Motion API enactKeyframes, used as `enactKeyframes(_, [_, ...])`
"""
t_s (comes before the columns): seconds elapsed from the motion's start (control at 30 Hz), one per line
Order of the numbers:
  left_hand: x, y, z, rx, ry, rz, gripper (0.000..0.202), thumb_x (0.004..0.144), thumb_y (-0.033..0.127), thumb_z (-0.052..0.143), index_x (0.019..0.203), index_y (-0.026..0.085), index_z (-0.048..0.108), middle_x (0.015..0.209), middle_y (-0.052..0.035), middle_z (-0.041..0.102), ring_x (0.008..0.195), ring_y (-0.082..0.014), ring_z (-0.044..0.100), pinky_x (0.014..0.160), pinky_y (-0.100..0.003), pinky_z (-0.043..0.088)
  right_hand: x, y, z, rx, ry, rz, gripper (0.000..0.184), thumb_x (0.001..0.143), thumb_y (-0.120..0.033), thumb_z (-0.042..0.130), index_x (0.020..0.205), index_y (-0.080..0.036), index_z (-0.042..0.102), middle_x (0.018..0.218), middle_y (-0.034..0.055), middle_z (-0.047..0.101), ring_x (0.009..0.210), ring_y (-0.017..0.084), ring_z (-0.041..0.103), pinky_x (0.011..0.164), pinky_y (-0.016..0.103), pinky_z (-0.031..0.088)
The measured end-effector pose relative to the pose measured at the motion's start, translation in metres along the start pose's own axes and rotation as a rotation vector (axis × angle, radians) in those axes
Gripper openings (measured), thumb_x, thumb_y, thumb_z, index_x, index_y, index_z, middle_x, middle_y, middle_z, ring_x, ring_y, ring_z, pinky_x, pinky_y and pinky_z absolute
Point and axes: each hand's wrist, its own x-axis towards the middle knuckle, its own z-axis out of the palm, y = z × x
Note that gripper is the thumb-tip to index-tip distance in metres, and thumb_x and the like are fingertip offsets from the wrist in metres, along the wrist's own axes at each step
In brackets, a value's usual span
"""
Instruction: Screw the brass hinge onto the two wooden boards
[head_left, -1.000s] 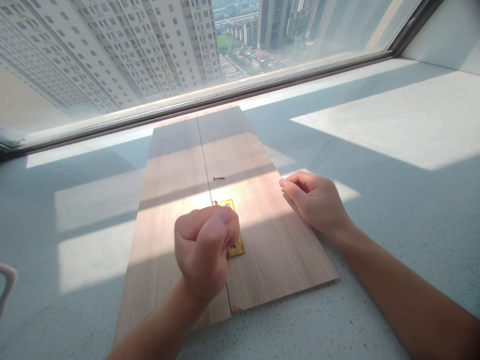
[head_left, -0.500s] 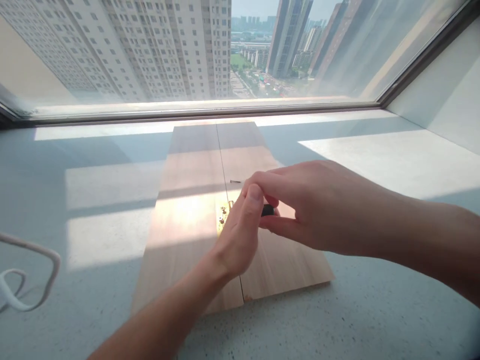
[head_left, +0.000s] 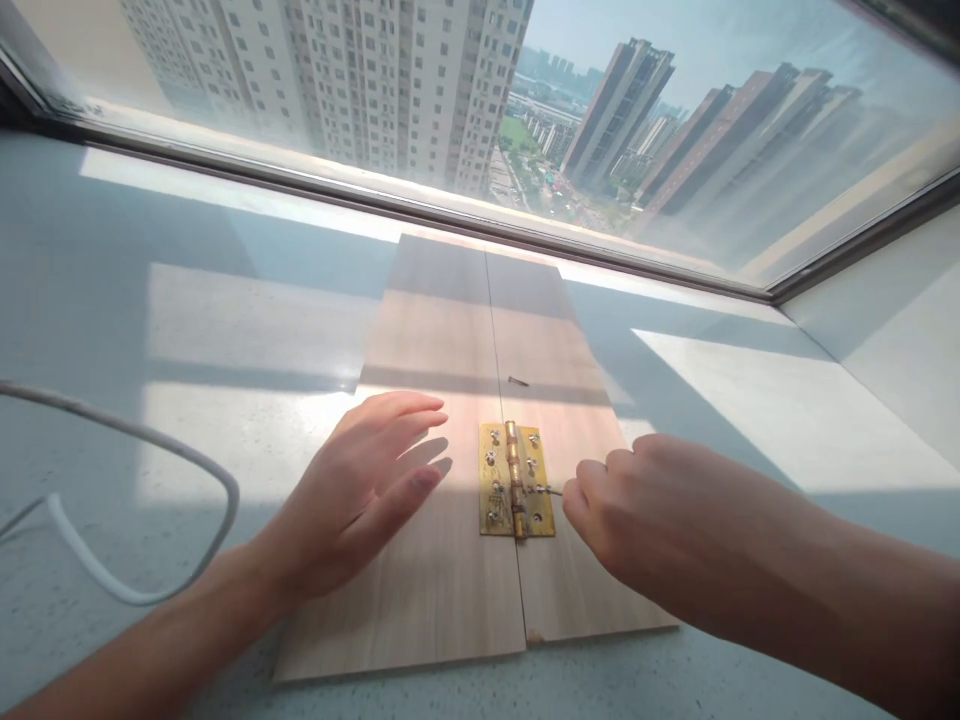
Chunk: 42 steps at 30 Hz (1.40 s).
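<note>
A brass hinge (head_left: 513, 465) lies opened flat across the seam between the left wooden board (head_left: 412, 600) and the right wooden board (head_left: 577, 600). Several screws stand in its holes. My right hand (head_left: 637, 500) is closed around a screwdriver (head_left: 554, 491), whose thin shaft points left at a screw on the hinge's right leaf; the handle is hidden in my fist. To the left of the hinge, my left hand (head_left: 360, 490) is open above the left board, fingers apart and holding nothing. A loose screw (head_left: 518, 381) rests on the right board beyond the hinge.
The boards lie on a pale speckled sill (head_left: 217, 330) with bands of sunlight and shadow. A white cable (head_left: 225, 500) loops at the left, near my left forearm. A window frame (head_left: 337, 200) runs behind the boards, and a white wall (head_left: 892, 270) stands at the right.
My left hand has let go and moved left, opening and uncovering the hinge. My right hand has turned and moved slightly right and down, still around the screwdriver. The view has tilted.
</note>
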Motion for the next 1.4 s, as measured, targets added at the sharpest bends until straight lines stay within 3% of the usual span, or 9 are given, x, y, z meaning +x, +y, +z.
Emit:
enactKeyframes(0.27, [-0.007, -0.003, -0.003, -0.118, 0.114, 0.003, 0.014, 0.094, 0.022, 0.05, 0.103, 0.02, 0.061, 0.097, -0.003, 0.065, 0.096, -0.0197, 0.056, 0.085, -0.04, 0.044, 0.007, 0.008, -0.004, 0.493, -0.232, 0.487, 0.039, 0.095, -0.026, 0.039, 0.058, -0.02, 0.049, 0.055, 0.0008, 0.052, 0.043, 0.01, 0.034, 0.044, 0.026, 0.021])
enactKeyframes(0.37, [-0.005, -0.003, -0.004, -0.132, 0.133, -0.012, 0.012, 0.093, 0.021, 0.052, 0.099, 0.018, 0.062, 0.091, -0.0034, 0.064, 0.091, -0.0189, 0.055, 0.081, -0.039, 0.045, 0.006, -0.003, -0.006, 0.229, -0.209, 0.414, 0.02, 0.081, -0.011, 0.053, 0.064, -0.02, 0.056, 0.056, -0.0002, 0.05, 0.041, 0.01, 0.019, 0.043, 0.029, 0.014])
enactKeyframes(0.57, [-0.006, -0.003, -0.004, -0.14, 0.191, -0.041, 0.013, 0.09, 0.019, 0.053, 0.094, 0.013, 0.064, 0.084, -0.0054, 0.064, 0.085, -0.0181, 0.055, 0.076, -0.037, 0.046, 0.023, -0.013, -0.017, 0.001, -0.169, 0.001, 0.022, 0.064, 0.002, 0.058, 0.066, -0.02, 0.06, 0.059, -0.0001, 0.053, 0.043, 0.01, 0.016, 0.043, 0.03, 0.012])
enactKeyframes(0.77, [-0.007, -0.006, -0.003, -0.166, 0.201, -0.043, 0.015, 0.089, 0.018, 0.053, 0.09, 0.01, 0.065, 0.08, -0.0065, 0.063, 0.084, -0.0183, 0.054, 0.077, -0.037, 0.045, 0.029, -0.001, -0.005, 0.378, -0.149, 0.51, 0.026, 0.087, -0.018, 0.047, 0.062, -0.021, 0.052, 0.052, -0.0011, 0.05, 0.045, 0.011, 0.035, 0.044, 0.026, 0.021])
enactKeyframes(1.0, [-0.008, -0.006, -0.004, -0.176, 0.189, -0.065, 0.013, 0.089, 0.017, 0.052, 0.09, 0.012, 0.064, 0.079, -0.0055, 0.063, 0.082, -0.018, 0.053, 0.075, -0.037, 0.045, 0.01, -0.009, 0.016, 0.072, 0.015, 0.046, 0.026, 0.065, 0.003, 0.05, 0.073, -0.021, 0.056, 0.06, -0.0003, 0.053, 0.044, 0.012, 0.029, 0.048, 0.032, 0.008])
enactKeyframes(1.07, [-0.008, -0.007, -0.004, -0.169, 0.181, -0.057, 0.013, 0.089, 0.016, 0.051, 0.089, 0.013, 0.064, 0.079, -0.0049, 0.063, 0.081, -0.0181, 0.053, 0.076, -0.037, 0.045, 0.013, -0.003, 0.012, 0.114, -0.084, 0.105, 0.025, 0.07, 0.001, 0.049, 0.077, -0.022, 0.057, 0.059, -0.0007, 0.054, 0.044, 0.012, 0.03, 0.048, 0.031, 0.01])
enactKeyframes(1.23, [-0.007, -0.006, -0.005, -0.178, 0.174, -0.047, 0.014, 0.088, 0.014, 0.05, 0.085, 0.013, 0.063, 0.076, -0.0043, 0.063, 0.079, -0.0176, 0.052, 0.075, -0.037, 0.044, 0.032, 0.005, -0.007, 0.585, -0.272, 0.595, 0.025, 0.089, -0.023, 0.044, 0.067, -0.021, 0.056, 0.058, 0.001, 0.057, 0.048, 0.013, 0.045, 0.045, 0.025, 0.027])
enactKeyframes(1.3, [-0.007, -0.006, -0.005, -0.185, 0.165, -0.053, 0.014, 0.088, 0.013, 0.05, 0.084, 0.013, 0.064, 0.076, -0.0046, 0.063, 0.079, -0.0176, 0.052, 0.075, -0.036, 0.044, 0.034, -0.002, -0.012, 0.532, -0.284, 0.556, 0.019, 0.085, -0.015, 0.047, 0.071, -0.021, 0.059, 0.059, 0.0007, 0.057, 0.047, 0.013, 0.045, 0.044, 0.026, 0.024])
enactKeyframes(1.4, [-0.008, -0.006, -0.005, -0.201, 0.158, -0.056, 0.015, 0.088, 0.013, 0.05, 0.084, 0.012, 0.064, 0.076, -0.0046, 0.063, 0.079, -0.0174, 0.052, 0.075, -0.036, 0.044, 0.033, -0.015, -0.015, 0.2, -0.262, 0.247, 0.024, 0.07, 0.002, 0.051, 0.071, -0.019, 0.062, 0.058, 0.0005, 0.053, 0.046, 0.012, 0.034, 0.045, 0.029, 0.015])
